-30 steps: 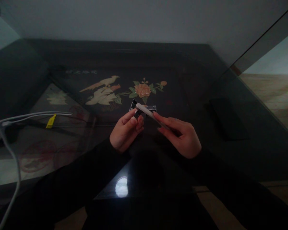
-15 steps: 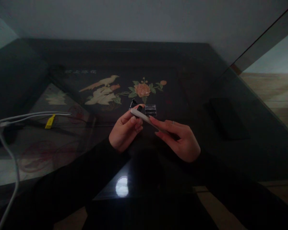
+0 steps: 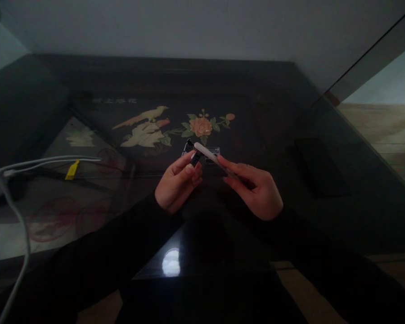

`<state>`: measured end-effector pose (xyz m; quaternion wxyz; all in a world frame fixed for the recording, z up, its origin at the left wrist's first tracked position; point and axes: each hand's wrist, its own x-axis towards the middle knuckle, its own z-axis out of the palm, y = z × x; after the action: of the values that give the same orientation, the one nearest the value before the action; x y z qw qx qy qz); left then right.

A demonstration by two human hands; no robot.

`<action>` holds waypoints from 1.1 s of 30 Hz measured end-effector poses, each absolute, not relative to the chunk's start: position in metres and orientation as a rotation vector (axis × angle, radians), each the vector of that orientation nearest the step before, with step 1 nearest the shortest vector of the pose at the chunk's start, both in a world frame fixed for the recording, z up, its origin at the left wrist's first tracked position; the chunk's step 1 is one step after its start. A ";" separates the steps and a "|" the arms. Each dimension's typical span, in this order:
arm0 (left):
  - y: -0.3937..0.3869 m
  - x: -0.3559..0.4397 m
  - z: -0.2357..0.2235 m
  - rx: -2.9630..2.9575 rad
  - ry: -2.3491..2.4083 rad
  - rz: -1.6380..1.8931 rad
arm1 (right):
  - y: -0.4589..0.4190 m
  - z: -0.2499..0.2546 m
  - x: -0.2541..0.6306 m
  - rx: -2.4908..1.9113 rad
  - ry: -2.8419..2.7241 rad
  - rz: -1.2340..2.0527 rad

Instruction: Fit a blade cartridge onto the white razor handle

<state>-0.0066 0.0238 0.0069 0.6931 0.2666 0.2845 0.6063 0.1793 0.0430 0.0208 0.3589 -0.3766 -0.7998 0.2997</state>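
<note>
My left hand (image 3: 178,183) pinches a small black piece (image 3: 195,157) between thumb and fingers; its exact kind is too small and dark to tell. In my right hand (image 3: 256,186) is a slim pale nail file (image 3: 205,153) with a rounded tip, gripped at its near end between thumb and fingers. The file slants up to the left, and its far end lies against or just above the black piece. Behind the file a small clear plastic case (image 3: 216,152) is partly hidden. Another small dark item (image 3: 188,144) shows just beyond my left fingers.
The dark glass-topped table (image 3: 276,112) has a bird and flower picture under it. White cables (image 3: 54,159) with a yellow tag (image 3: 72,170) lie at the left. A flat black object (image 3: 319,166) rests at the right.
The nail file first slid down and left across the black piece, then back up and right, uncovering more of the piece. My left hand has barely moved.
</note>
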 end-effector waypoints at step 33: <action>0.024 -0.006 0.008 0.594 0.643 1.354 | 0.043 0.018 0.180 -1.004 -2.033 0.817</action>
<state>-0.0058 0.0240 0.0081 0.6924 0.2659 0.2879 0.6058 0.1795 0.0429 0.0179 0.3575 -0.3889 -0.7879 0.3165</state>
